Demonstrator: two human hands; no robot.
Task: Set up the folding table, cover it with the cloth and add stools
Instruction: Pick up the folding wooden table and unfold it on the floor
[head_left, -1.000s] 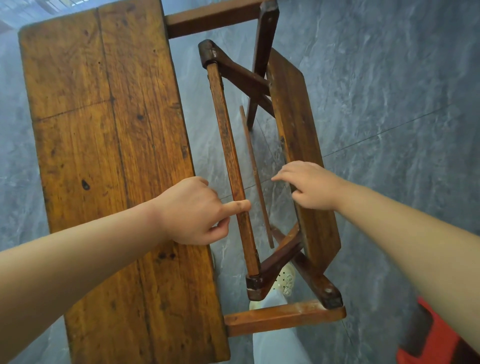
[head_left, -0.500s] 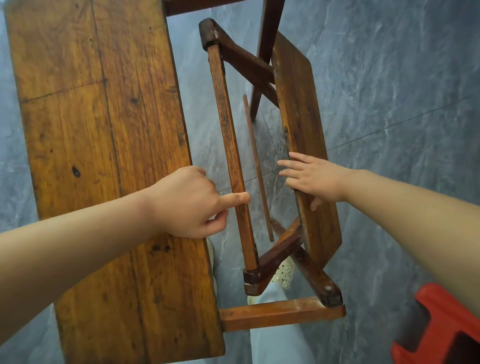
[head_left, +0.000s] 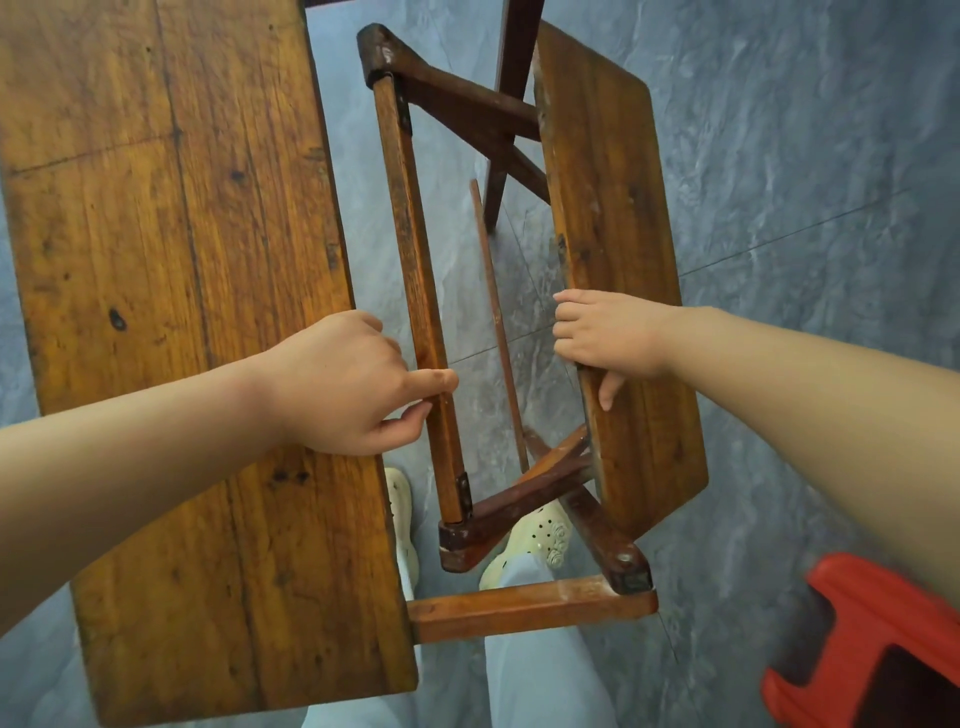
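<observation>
Below, a folding table (head_left: 208, 312) of worn brown wood is seen partly unfolded over a grey marbled floor (head_left: 779, 182). Its wide left leaf lies flat and fills the left side of the view; a narrower right leaf (head_left: 613, 249) is tilted steeply, its face turned to the right. Between the two leaves the frame is exposed: a long rail (head_left: 415, 291) running away from the viewer, a thin slat (head_left: 493, 312) beside it, and crossed dark legs (head_left: 545, 478) at the near end.

The left hand (head_left: 343, 384) is closed around the long rail, with its fingers (head_left: 436, 379) curled over the top and the thumb underneath. The right hand (head_left: 608, 332) is closed on the inner edge of the tilted leaf, the fingers wrapped over the edge and the thumb pressed on the outer face.

Pale perforated shoes (head_left: 540, 535) and light trousers are visible on the floor under the frame. A red plastic stool (head_left: 862, 644) is seen at the lower right, apart from the table.
</observation>
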